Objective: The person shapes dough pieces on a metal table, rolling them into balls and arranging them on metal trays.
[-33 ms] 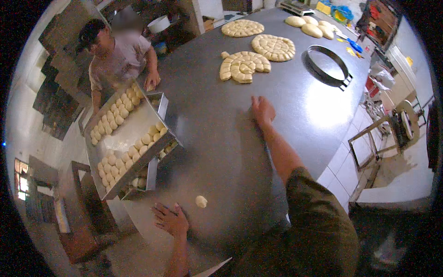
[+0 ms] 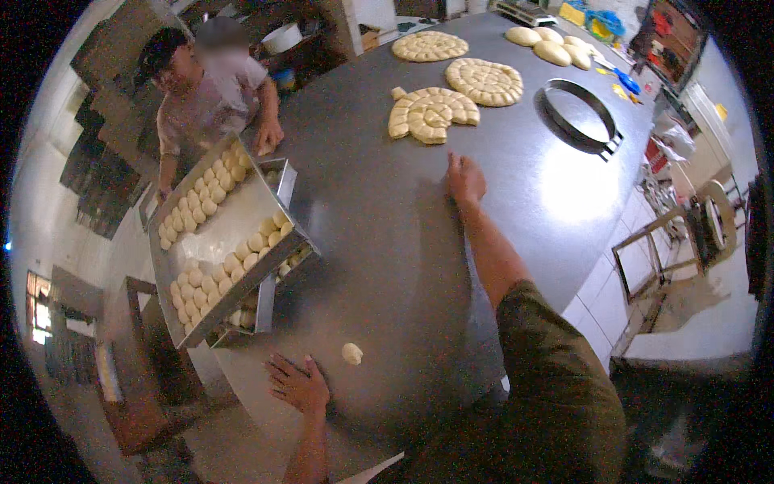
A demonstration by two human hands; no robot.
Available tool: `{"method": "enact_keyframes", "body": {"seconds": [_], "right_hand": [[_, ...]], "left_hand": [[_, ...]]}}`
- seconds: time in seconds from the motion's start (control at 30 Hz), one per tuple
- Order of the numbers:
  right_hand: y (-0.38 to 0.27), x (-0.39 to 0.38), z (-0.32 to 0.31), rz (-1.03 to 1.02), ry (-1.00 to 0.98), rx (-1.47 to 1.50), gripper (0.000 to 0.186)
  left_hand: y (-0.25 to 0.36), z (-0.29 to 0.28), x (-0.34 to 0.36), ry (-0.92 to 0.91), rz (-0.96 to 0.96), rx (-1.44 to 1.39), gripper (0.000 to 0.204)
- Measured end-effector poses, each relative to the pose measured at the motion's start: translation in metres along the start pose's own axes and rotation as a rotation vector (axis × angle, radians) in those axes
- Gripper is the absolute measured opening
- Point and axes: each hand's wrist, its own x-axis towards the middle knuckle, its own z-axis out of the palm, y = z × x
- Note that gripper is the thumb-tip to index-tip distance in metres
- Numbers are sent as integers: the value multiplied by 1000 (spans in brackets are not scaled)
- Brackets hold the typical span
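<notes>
My left hand (image 2: 300,385) lies flat at the near edge of the steel table, fingers spread, holding nothing. Just right of it sits one small dough ball (image 2: 352,353), not touched. My right hand (image 2: 467,179) is stretched forward over the table, index finger extended and the other fingers partly curled. Nothing shows in it. Its fingertip is just short of a flat dough round (image 2: 427,113), scored into pieces, with a gap in its front right side. A small dough piece (image 2: 398,93) rests at that round's far left edge.
Two more scored dough rounds (image 2: 484,81) and several smooth dough lumps (image 2: 552,53) lie farther back. A black metal ring (image 2: 610,129) is at right. At left, a tray (image 2: 211,246) of dough balls sits askew on another tray, by a co-worker (image 2: 211,97) in a light shirt.
My right hand has moved slightly forward, closer to the cut dough round. The view has shifted a little. My left hand and the small dough ball stay in place.
</notes>
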Motion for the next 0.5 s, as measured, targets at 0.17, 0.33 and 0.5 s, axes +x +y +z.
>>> {"method": "enact_keyframes", "body": {"seconds": [0.17, 0.33, 0.5], "right_hand": [[-41, 67, 8, 43, -178, 421, 45], [-6, -23, 14, -186, -194, 617, 40], [3, -157, -29, -62, -332, 865, 35]], "left_hand": [[0, -16, -8, 43, 16, 96, 86], [-10, -5, -11, 49, 40, -20, 87], [-18, 12, 7, 217, 87, -75, 74]]}}
